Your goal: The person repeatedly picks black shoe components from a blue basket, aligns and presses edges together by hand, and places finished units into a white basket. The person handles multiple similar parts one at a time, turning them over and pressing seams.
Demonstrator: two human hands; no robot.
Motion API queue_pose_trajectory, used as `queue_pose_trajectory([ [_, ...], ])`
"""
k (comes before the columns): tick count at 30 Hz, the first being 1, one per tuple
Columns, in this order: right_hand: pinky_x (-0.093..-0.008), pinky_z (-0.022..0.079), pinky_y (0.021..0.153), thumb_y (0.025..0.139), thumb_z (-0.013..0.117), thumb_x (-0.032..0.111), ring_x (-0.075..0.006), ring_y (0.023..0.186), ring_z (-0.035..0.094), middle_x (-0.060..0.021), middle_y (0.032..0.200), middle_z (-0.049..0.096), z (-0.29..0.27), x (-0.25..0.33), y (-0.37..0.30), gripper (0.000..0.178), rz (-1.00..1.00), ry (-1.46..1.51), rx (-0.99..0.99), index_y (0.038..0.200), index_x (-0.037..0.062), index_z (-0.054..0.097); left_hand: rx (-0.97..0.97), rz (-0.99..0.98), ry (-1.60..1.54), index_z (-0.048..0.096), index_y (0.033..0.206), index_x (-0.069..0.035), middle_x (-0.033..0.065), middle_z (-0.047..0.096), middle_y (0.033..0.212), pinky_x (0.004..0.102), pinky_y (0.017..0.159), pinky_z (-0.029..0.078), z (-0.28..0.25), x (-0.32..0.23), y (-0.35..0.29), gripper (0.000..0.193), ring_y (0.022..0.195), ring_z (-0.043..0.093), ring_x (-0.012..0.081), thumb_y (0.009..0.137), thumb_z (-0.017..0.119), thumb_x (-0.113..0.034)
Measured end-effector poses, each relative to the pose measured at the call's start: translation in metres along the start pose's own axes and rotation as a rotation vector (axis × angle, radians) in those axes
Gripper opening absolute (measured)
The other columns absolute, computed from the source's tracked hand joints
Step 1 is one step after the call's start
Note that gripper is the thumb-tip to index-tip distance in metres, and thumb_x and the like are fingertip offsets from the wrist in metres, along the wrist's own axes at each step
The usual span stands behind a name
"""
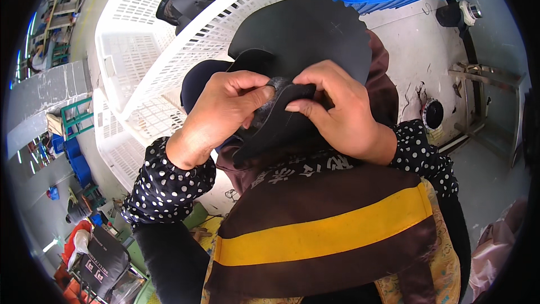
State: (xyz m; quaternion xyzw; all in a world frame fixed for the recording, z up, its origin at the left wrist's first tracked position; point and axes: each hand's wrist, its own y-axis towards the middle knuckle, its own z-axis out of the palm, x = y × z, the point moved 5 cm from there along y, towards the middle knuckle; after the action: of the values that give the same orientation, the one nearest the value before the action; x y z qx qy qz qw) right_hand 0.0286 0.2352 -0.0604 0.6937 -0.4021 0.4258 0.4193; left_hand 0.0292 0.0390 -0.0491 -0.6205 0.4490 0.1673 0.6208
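Observation:
Both my hands are pinching a curved black leather-like piece [281, 114] with a grey fuzzy inner side, held over my lap. My left hand [222, 107] grips its left edge between thumb and fingers. On the other edge, the thumb and forefinger of my right hand [343, 110] are closed. Whether the piece is a shoe upper I cannot tell. A broad, stiff black sheet [301, 34] with a rounded, partly notched edge lies just beyond my hands. Below them is my brown apron [315, 191] with a yellow band [326, 228].
White slotted plastic baskets [135, 73] stand at the upper left, with a black piece [191, 3] inside one. A blue basket [382, 3] of black and white pieces is at the top. At the right are a metal stand [484, 79] and a round black-faced object [432, 114].

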Motion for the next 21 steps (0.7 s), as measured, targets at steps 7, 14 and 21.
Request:
queue_pose_trajectory([
  [7,-0.0378,0.054,0.065,0.079,0.083,0.001,-0.0307,0.076,0.067,-0.0112,0.091,0.065,0.005,-0.003,-0.004,0.026,-0.106,-0.001,-0.072,0.099,0.0028,0.068,-0.030,0.033,-0.143,0.076,0.109,0.004,0.0010,0.071,0.086,0.0196,0.063,0.049,0.006,0.004,-0.004,0.016,0.068,0.062,0.0056,0.101,0.069,-0.008],
  [14,-0.0385,0.053,0.064,0.080,0.083,0.001,-0.0310,0.075,0.067,-0.0109,0.089,0.064,0.009,-0.005,-0.003,0.023,-0.116,0.022,-0.075,0.098,0.0035,0.068,-0.016,0.039,-0.143,0.076,0.112,0.003,0.0004,0.071,0.088,0.0193,0.066,0.049,0.008,0.009,-0.009,0.016,0.072,0.062,0.0052,0.103,0.068,-0.007],
  [21,-0.0385,0.053,0.064,0.080,0.082,0.001,-0.0306,0.076,0.067,-0.0102,0.088,0.064,0.010,-0.008,-0.004,0.023,-0.107,0.014,-0.067,0.098,0.0044,0.068,0.015,0.094,-0.103,0.075,0.109,0.004,-0.0011,0.067,0.086,0.0198,0.069,0.048,0.008,0.006,-0.009,0.016,0.075,0.060,0.0046,0.104,0.065,-0.007],
])
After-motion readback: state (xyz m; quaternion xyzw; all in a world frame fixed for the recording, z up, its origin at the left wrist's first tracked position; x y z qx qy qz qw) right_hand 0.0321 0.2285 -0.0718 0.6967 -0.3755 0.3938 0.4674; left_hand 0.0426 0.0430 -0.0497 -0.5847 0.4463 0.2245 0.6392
